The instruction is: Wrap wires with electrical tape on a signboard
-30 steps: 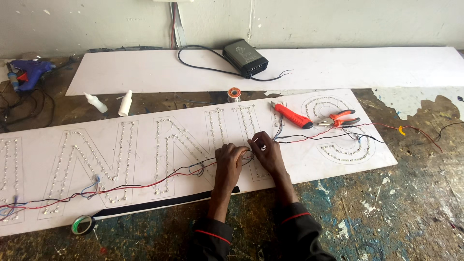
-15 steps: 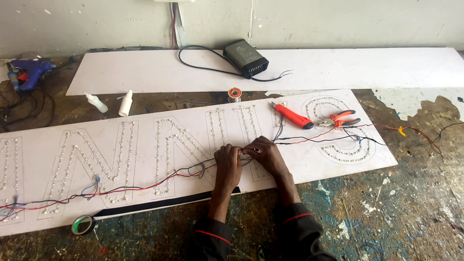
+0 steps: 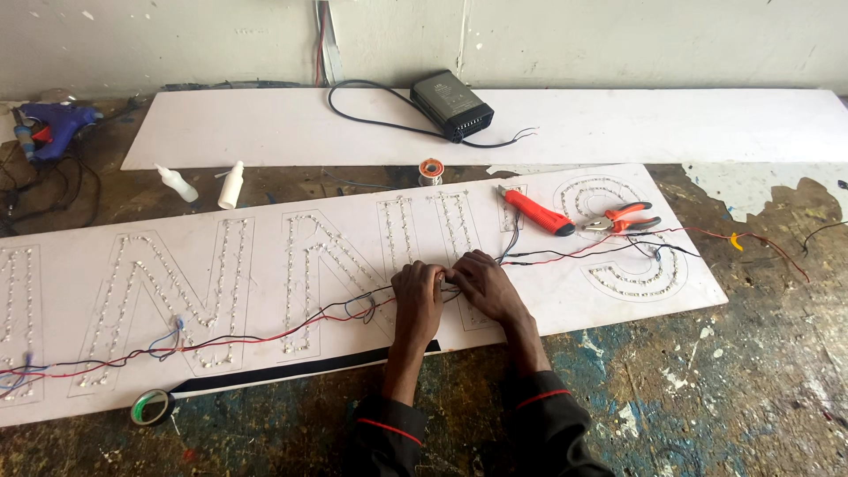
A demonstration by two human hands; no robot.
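Red and black wires [image 3: 291, 329] are run along the front of a long white sign board [image 3: 265, 389] whose letter outlines are studded with small lights, and they are gathered near the board's middle, where both hands meet. The left hand [image 3: 417, 299] is closed in a pinch on the wires, and the right hand [image 3: 481, 284] is closed in the same way, its fingertips touching those of the left; what exactly is done to the wire ends between the fingers is hidden. A red-handled cutter [image 3: 535, 210] and orange-handled pliers [image 3: 624, 217] are laid on the board just beyond the right hand, with more wire trailing past them toward the table edge. A small solder reel [image 3: 430, 170], two white glue bottles [image 3: 205, 183] and a roll of green tape [image 3: 151, 407] are seen on the worn table [image 3: 751, 389]. A pulled joint seems the likeliest fault: if the wires were tugged too hard, a light could be dragged from its hole, or the loose strand could be snagged on the tools.
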